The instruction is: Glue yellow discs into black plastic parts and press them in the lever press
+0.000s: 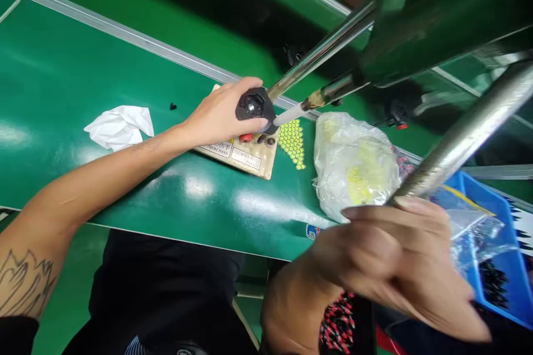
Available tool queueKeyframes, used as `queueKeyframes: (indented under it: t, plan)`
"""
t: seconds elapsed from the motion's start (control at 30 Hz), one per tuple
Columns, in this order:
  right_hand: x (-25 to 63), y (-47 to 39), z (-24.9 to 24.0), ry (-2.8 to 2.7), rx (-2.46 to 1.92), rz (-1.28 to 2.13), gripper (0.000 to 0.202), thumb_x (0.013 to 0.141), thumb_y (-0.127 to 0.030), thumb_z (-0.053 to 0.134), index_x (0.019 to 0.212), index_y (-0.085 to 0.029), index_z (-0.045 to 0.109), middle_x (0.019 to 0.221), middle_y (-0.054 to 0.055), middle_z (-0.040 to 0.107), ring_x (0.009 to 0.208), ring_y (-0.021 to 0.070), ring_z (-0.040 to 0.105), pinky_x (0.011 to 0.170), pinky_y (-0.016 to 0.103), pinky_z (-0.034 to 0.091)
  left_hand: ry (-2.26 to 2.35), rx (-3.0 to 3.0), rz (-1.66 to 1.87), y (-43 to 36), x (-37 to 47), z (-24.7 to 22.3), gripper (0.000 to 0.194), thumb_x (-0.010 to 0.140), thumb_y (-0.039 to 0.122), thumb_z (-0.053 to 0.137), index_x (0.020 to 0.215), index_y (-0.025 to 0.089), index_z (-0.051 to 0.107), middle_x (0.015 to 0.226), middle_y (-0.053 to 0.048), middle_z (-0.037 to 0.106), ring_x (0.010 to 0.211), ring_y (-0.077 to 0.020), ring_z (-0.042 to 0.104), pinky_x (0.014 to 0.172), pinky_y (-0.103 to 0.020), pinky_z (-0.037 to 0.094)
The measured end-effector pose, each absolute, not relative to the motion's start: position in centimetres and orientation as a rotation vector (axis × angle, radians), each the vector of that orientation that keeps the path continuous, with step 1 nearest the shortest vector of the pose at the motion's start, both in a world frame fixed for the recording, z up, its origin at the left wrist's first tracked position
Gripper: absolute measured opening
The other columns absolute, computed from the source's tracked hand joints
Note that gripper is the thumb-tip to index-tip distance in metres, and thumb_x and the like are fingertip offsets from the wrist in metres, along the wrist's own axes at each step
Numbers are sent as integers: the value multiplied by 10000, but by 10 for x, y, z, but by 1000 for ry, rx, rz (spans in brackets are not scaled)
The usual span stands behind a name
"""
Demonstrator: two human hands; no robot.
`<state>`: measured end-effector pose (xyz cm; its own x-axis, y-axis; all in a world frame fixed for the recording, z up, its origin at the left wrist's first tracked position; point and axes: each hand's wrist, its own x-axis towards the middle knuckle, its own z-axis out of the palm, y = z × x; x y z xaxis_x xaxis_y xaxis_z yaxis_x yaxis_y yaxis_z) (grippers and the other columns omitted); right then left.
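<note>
One chunky black gizmo point(257, 104), left hand point(227, 110) fingers clamped on it, one lever point(462, 137), right hand point(387, 255) fingers ditto, one scrunched-up tissue point(119, 127)

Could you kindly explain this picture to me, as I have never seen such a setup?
There is no robot here: a person works bare-handed, seen from a camera worn on their head, looking forward and down. The left hand holds a black part above a pale base plate. A white-tipped rod points at the part's edge; whether they touch is hard to tell. The right hand, blurred, grips a thick metal bar. Together this looks like a hand-operated press. On the green table lie a crumpled white cloth or tissue, clustered yellow pieces and a clear plastic bag with something yellow inside.
</note>
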<state>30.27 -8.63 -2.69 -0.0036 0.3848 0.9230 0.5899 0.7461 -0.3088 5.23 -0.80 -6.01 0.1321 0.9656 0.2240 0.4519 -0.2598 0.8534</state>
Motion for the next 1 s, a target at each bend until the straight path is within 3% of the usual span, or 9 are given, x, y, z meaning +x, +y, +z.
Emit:
queueKeyframes:
  t: [0.07, 0.2, 0.27, 0.53, 1.0]
  plan:
    - [282, -78, -38, -1450, -413, -332, 548, 1083, -239, 467, 643, -224, 140, 514, -86, 376, 486, 44, 522, 774, 339, 532, 1327, 1767, 1103, -6, 52, -64, 593, 798, 390, 794, 1357, 264, 642, 1420, -82, 691, 1385, -379, 595, 1215, -530, 437]
    - [278, -69, -40, -1496, -401, -353, 451, 1046, -89, 329, 627, -220, 227, 490, -84, 356, 509, 53, 569, 821, 332, 535, 1308, 1776, 1108, -4, 51, -65, 603, 799, 391, 808, 1365, 267, 639, 1444, -89, 682, 1380, -358, 606, 1222, -493, 450]
    - [283, -70, -38, -1553, -442, -365, 448, 1043, -81, 312, 621, -222, 261, 488, -79, 358, 519, 63, 581, 832, 339, 535, 1314, 1781, 1098, -4, 51, -64, 608, 797, 392, 815, 1364, 264, 638, 1445, -92, 684, 1385, -357, 604, 1223, -489, 451]
    - [286, -66, -41, -1501, -390, -368, 392, 997, -69, 281, 687, -221, 95, 507, -84, 364, 506, 14, 529, 789, 299, 511, 1315, 1750, 1090, -7, 51, -63, 597, 809, 388, 813, 1360, 257, 626, 1361, -87, 704, 1385, -368, 603, 1215, -501, 447]
    - [282, -77, -40, -1467, -595, -350, 467, 1014, -126, 325, 608, -230, 117, 488, -61, 354, 508, 49, 522, 831, 363, 500, 1304, 1720, 1105, -4, 52, -66, 593, 821, 397, 804, 1370, 268, 620, 1368, -86, 698, 1414, -373, 576, 1229, -508, 425]
